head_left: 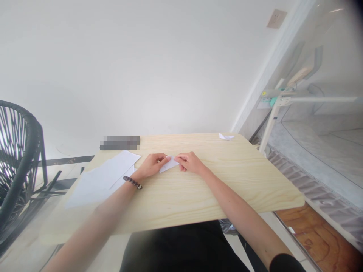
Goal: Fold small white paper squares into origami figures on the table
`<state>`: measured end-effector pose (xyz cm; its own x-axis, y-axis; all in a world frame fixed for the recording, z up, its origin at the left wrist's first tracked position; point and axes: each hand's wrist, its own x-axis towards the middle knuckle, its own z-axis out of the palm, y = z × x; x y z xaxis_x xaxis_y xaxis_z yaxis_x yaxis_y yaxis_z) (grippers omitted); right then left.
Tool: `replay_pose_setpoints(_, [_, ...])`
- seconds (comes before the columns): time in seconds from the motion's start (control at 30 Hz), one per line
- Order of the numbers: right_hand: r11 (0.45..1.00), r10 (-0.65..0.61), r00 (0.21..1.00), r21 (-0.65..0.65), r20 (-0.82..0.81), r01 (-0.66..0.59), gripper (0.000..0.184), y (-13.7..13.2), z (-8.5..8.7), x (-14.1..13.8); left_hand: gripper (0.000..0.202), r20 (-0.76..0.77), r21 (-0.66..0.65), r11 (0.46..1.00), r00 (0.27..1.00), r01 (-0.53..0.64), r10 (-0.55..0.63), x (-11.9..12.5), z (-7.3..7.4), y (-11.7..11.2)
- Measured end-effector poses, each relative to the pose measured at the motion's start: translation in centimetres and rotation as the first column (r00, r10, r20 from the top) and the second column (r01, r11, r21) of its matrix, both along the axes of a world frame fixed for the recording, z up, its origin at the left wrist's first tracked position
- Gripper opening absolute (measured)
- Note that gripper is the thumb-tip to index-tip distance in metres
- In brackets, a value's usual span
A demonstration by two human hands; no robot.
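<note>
A small folded piece of white paper (169, 164) lies on the light wooden table (198, 189), near its middle. My left hand (151, 165) pinches the paper's left part, fingers curled; a dark bead bracelet (132, 182) circles that wrist. My right hand (190, 162) pinches the paper's right tip with fingers closed. Both forearms rest over the tabletop.
Loose white sheets (104, 177) lie on the table's left part. A small folded white paper (226, 136) sits at the far right corner. A dark woven chair (19, 162) stands to the left. A white-framed machine (283, 102) is at the right behind glass.
</note>
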<state>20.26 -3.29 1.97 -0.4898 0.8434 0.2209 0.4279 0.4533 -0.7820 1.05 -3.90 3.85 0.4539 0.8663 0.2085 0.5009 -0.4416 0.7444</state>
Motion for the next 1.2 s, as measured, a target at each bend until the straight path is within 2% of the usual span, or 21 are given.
replay_pose_setpoints(0.17, [0.999,0.021,0.998,0.041,0.054,-0.023,0.032,-0.2,0.02,-0.24,0.037,-0.005,-0.017,1.0,1.0,0.003,-0.003,-0.02,0.06,0.07])
replay_pose_setpoints(0.27, [1.0,0.003,0.999,0.013,0.044,-0.004,0.033,-0.2,-0.04,-0.35,0.037,-0.023,-0.011,1.0,1.0,-0.002,0.002,-0.12,0.09,0.1])
replay_pose_setpoints(0.5, [0.981,0.005,0.985,-0.191,-0.175,-0.039,0.03,0.32,-0.41,-0.33,0.039,0.068,-0.071,0.994,0.994,-0.081,0.086,-0.13,-0.23,0.24])
replay_pose_setpoints(0.63, [0.968,0.025,0.969,-0.235,-0.248,-0.085,0.029,0.69,-0.6,-0.12,0.036,0.174,-0.092,0.991,0.978,-0.099,0.114,-0.16,-0.46,0.48])
replay_pose_setpoints(0.83, [0.961,0.048,0.976,-0.256,-0.214,-0.103,0.028,0.67,-0.45,-0.03,0.033,0.245,-0.133,0.988,0.963,-0.081,0.112,-0.06,-0.6,0.53])
replay_pose_setpoints(1.2, [0.961,0.044,0.979,-0.259,-0.198,-0.096,0.03,0.43,-0.51,-0.16,0.034,0.253,-0.185,0.982,0.963,-0.044,0.091,0.18,-0.17,0.18])
